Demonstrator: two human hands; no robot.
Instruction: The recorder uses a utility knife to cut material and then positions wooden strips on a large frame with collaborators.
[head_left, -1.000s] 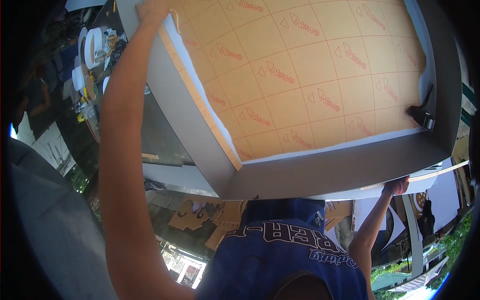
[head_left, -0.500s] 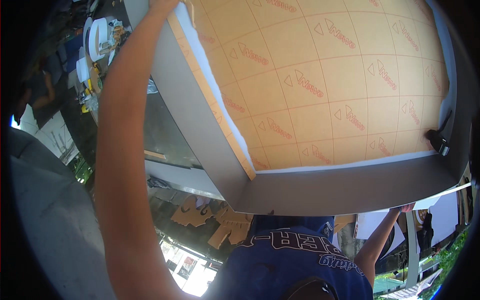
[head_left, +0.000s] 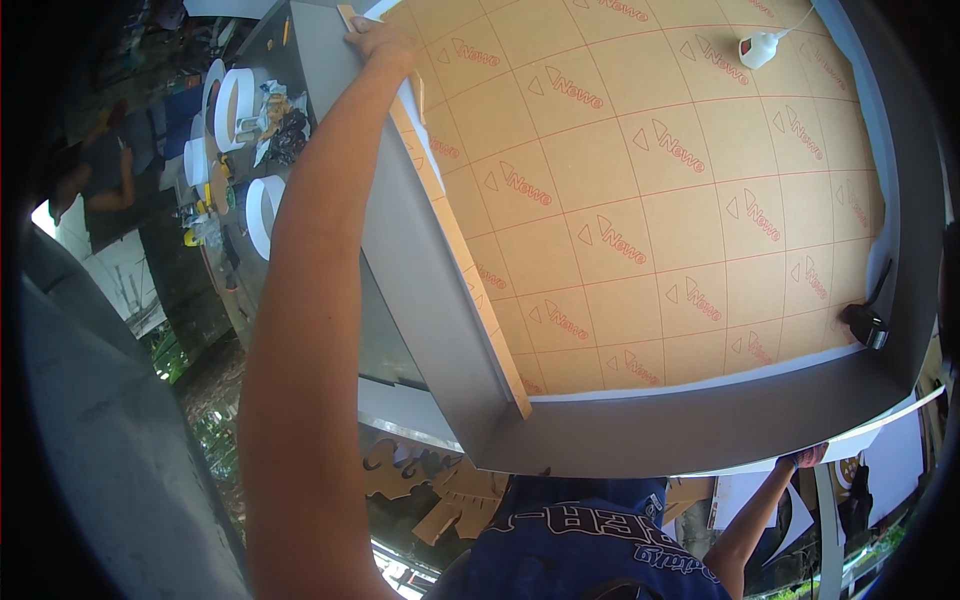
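A large shallow grey tray-like frame (head_left: 650,435) takes up the middle and right, its floor a tan paper-covered panel (head_left: 600,200) with red print and grid lines. Along its left wall runs a narrow tan strip (head_left: 470,265). My left hand (head_left: 384,44) is closed on the far part of this strip, beside the wall. A thin curled sliver hangs near it. My right hand (head_left: 803,457) is at the near wall's outer edge, by a white strip (head_left: 900,408). Its fingers look curled, but what they grip is hidden.
A white nozzle bottle (head_left: 758,50) lies on the panel's far part. A small black device with a strap (head_left: 866,325) sits in the near right corner. Rolls of white strip (head_left: 235,108) and clutter fill the left. Cut brown pieces (head_left: 465,495) lie below the frame.
The view has shifted, bringing the far part of the panel and the white bottle into sight. The tan strip now covers much of the white band beside it. Both hands remain at the frame.
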